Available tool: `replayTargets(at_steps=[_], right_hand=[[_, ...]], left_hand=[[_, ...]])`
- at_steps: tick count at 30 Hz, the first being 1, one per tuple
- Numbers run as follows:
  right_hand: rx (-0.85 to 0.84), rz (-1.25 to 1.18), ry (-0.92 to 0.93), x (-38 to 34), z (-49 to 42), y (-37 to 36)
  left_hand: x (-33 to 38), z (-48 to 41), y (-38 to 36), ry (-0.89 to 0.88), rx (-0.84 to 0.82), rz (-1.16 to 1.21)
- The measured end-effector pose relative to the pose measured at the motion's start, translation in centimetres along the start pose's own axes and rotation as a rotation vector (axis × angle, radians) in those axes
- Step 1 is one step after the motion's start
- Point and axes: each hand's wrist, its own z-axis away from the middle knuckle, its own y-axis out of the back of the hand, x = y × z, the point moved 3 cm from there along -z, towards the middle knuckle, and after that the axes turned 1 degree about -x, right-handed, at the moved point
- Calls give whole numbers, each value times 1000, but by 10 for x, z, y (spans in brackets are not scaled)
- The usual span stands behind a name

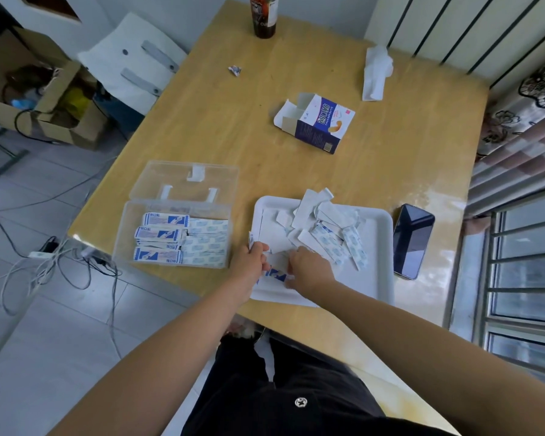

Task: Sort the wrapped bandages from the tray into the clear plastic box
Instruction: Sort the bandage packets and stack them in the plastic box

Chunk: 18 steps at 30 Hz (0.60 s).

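– Wooden table (390, 171) first. What sits at its left edge?

– One clear plastic box (123, 234), its lid (177, 174) swung open and lying flat behind it. Inside, three wrapped bandages (166, 220) show blue print along the left wall. A pale patterned stack lies beside them, and I can't count that one.

– And the hands?

– Two, both at the near left corner of the one white tray (375, 278). The left hand (251, 258) has its fingers curled round a thin bunch of wrappers (251, 241) at the tray's left rim. The right hand (310, 267) pinches a blue-printed bandage (276, 274) that lies between the two hands.

– What's left in the tray?

– A heap of white pieces (315, 212) spilling over the far rim, overlapped so no count is possible, plus at least three patterned strips (356, 250) to its right.

– Anything else around?

– One dark phone (412, 240) just beside the tray's right rim. Farther back are one crumpled scrap (235, 70), one bottle (264, 17) at the far edge, one opened carton (318, 124) and one tissue (376, 73).
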Motion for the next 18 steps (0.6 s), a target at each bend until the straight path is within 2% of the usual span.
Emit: replayTargets(at_steps=[4,9,10,14,18], right_hand=[[-37,-316,-64,13,-7,4],[-58,-1109,-104,33,0,28],[-86,-1202,-98,34,3,31],[-253,-1300,-18,16,10,35],[-133,-1349,-78,15,7,32]], left_hand=[[-4,-4,3,52,-1,39],[3,-3,0,116,-58,107],[6,-2,-3,116,-83,92],[12,2,-22,28,-205,71],[20,6,-30,-88,-129,68]])
